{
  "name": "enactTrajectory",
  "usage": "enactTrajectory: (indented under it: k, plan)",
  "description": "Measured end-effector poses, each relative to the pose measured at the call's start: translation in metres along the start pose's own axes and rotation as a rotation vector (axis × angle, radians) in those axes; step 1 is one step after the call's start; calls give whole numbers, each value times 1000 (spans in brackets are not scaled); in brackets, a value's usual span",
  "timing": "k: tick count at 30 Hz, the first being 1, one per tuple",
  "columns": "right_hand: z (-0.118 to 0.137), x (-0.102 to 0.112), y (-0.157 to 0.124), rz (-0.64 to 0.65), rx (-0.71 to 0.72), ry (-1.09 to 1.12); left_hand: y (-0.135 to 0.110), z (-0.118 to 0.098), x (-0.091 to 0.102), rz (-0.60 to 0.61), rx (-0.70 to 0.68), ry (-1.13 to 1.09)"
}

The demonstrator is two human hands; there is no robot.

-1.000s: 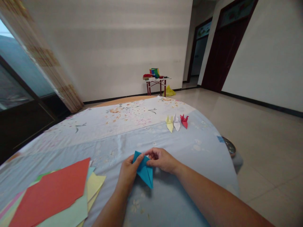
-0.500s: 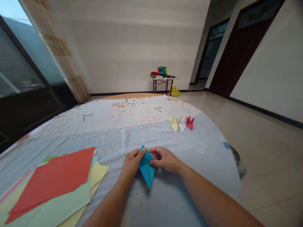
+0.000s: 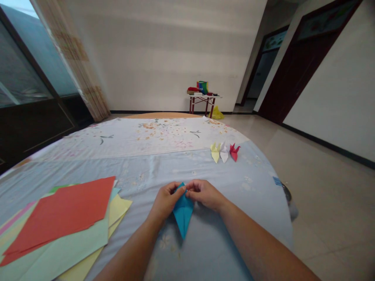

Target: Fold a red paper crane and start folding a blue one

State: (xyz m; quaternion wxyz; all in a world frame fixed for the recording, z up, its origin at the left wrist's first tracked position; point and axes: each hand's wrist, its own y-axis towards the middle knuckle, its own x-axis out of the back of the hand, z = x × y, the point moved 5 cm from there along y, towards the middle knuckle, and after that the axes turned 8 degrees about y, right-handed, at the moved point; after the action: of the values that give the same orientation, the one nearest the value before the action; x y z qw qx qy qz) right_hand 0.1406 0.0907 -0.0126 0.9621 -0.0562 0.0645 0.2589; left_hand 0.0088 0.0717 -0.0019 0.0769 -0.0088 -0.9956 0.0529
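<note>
A folded blue paper (image 3: 183, 214), kite-shaped with its long point toward me, is held just above the light blue floral tablecloth (image 3: 146, 164). My left hand (image 3: 165, 201) pinches its upper left edge with thumb and fingers closed. My right hand (image 3: 204, 194) pinches the top tip from the right, fingers curled. The two hands almost touch at the paper's top.
A stack of flat coloured sheets (image 3: 61, 222), red on top, lies at the left near edge. Three small folded paper cranes, yellow (image 3: 215, 152), white (image 3: 224, 152) and red (image 3: 234, 152), stand in a row at the far right. A small red-legged table (image 3: 202, 102) stands by the far wall.
The blue paper has turned so its long point now faces straight toward me, and both hands have closed in on its top tip. The view has shifted slightly.
</note>
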Motion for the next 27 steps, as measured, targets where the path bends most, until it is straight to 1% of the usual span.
enactTrajectory:
  k: [3,6,12,17,20,23,25,27]
  plan:
    - [-2,0,1,-1,1,29,0,-3,-1,10,-12,5]
    - [0,2,2,-22,31,72,-1,-3,-2,16,0,-17]
    - [6,9,1,-175,68,113,-1,7,-4,52,107,-52]
    - [11,12,0,-250,65,126,-2,-1,-5,-16,52,-15]
    - [12,18,0,-302,67,149,-3,-5,-6,-43,65,21]
    - [12,22,1,-331,71,166,-4,-5,-6,-42,80,92]
    - [12,23,1,-344,73,173,-5,-2,-6,-19,81,155]
    - [13,22,1,-347,74,171,-5,1,-7,32,76,212]
